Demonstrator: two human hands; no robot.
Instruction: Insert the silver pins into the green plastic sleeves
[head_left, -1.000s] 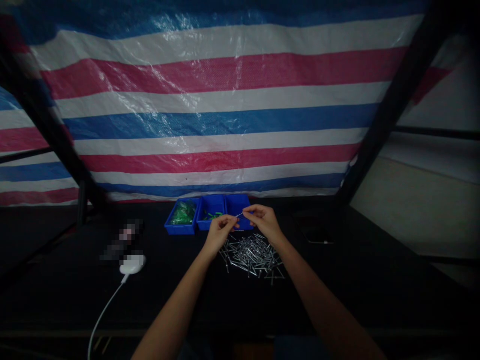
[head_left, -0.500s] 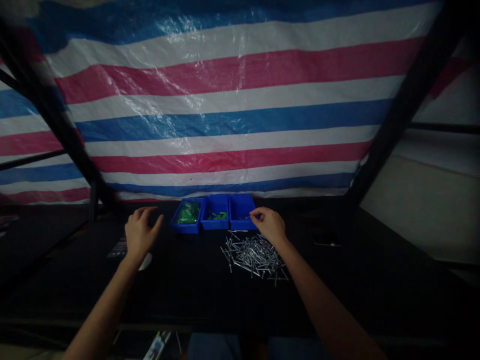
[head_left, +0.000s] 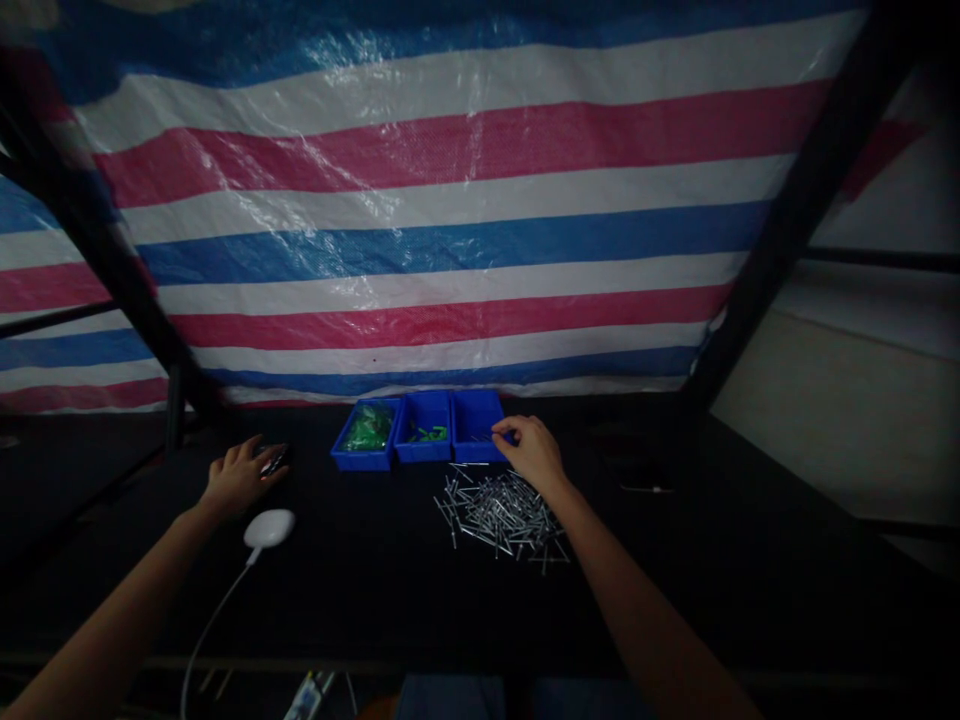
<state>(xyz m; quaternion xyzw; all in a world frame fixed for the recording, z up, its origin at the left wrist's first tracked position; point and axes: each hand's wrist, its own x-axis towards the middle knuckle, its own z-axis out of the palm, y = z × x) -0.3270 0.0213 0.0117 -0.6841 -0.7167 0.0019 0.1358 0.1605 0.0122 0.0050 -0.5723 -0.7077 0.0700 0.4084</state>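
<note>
1. The left hand [head_left: 241,477] lies palm down and half open, its fingertips on a small dark object [head_left: 274,460] too blurred to name.
2. Just below it sits a white computer mouse [head_left: 268,528], its white cable [head_left: 208,605] trailing toward the near edge of the black table [head_left: 712,590].
3. Three blue plastic bins stand side by side: the left bin [head_left: 365,448] holds a green bag [head_left: 367,430], the middle bin [head_left: 425,450] small green parts [head_left: 429,434], and the right bin [head_left: 474,425] a few thin metal pieces.
4. A loose pile of metal rivets [head_left: 499,515] lies on the table just below the right bin.
5. The right hand [head_left: 534,452] is curled, its fingertips [head_left: 514,430] pinched together at the right bin's edge; whether they grip a rivet cannot be told.
</note>
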